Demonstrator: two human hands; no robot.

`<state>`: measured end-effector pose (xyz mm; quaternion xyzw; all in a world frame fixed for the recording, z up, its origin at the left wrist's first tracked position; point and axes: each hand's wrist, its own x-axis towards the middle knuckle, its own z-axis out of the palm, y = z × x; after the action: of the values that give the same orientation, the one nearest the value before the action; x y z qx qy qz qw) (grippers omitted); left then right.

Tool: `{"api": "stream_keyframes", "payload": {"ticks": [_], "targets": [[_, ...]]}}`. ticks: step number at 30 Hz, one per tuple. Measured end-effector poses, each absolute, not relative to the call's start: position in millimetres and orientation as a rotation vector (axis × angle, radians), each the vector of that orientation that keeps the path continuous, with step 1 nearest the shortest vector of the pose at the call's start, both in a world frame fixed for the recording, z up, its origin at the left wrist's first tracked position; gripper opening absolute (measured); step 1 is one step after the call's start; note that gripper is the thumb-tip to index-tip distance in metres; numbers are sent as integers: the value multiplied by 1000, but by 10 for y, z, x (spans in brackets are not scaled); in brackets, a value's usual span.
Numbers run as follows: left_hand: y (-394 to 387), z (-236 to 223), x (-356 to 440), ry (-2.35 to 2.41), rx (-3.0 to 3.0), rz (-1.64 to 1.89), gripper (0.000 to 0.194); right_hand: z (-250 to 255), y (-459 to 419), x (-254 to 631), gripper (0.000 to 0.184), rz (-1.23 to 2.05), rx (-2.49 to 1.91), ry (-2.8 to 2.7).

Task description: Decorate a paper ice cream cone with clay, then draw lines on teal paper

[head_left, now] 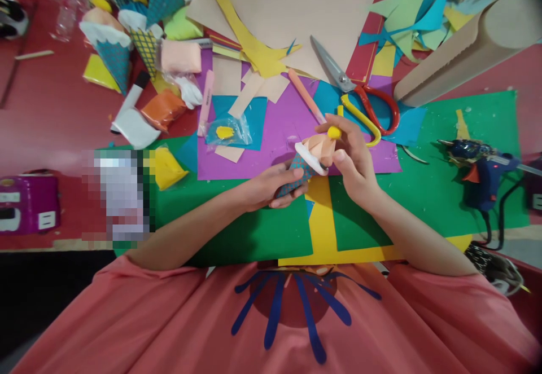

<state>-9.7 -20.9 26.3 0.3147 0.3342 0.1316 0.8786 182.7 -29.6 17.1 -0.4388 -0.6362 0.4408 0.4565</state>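
Note:
My left hand point(277, 185) is wrapped round a craft ice cream cone point(301, 170), tilted with its point toward the lower left. The cone is blue with a dark grid, with a wavy white rim, a peach-coloured scoop point(320, 147) and a small yellow ball point(334, 132) on top. At the scoop end, my right hand point(354, 159) curls its thumb and fingers about the top beside the yellow ball. Some of its fingertips are hidden behind the scoop. Both hands are above the purple foam sheet point(275, 159) and green foam sheet point(237, 233).
Red-and-yellow-handled scissors point(345, 80) lie beyond my right hand. A blue glue gun point(486, 176) rests at the right, near a beige roll point(461, 52). Several finished cones point(110, 47) and bagged clay packets point(163, 110) are at the left. A yellow packet point(167, 168) lies nearer.

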Motion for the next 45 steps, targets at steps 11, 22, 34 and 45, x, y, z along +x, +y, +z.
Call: {"api": "stream_keyframes", "payload": {"ticks": [11,22,34,45], "targets": [[-211,247,-100,653,691,260,58,186,-294,1826,55,1099,-1070,-1586],[-222,220,-105,667,703,232,56,193,-296,1839,51,1046,-1130,-1591],[-192,255,-99,593,606,241,57,220,-286,1843,61,1160,-1104,-1627],[-186,255,-114,629,608,215,57,183,-286,1846,51,1121,-1069,-1608]]}}
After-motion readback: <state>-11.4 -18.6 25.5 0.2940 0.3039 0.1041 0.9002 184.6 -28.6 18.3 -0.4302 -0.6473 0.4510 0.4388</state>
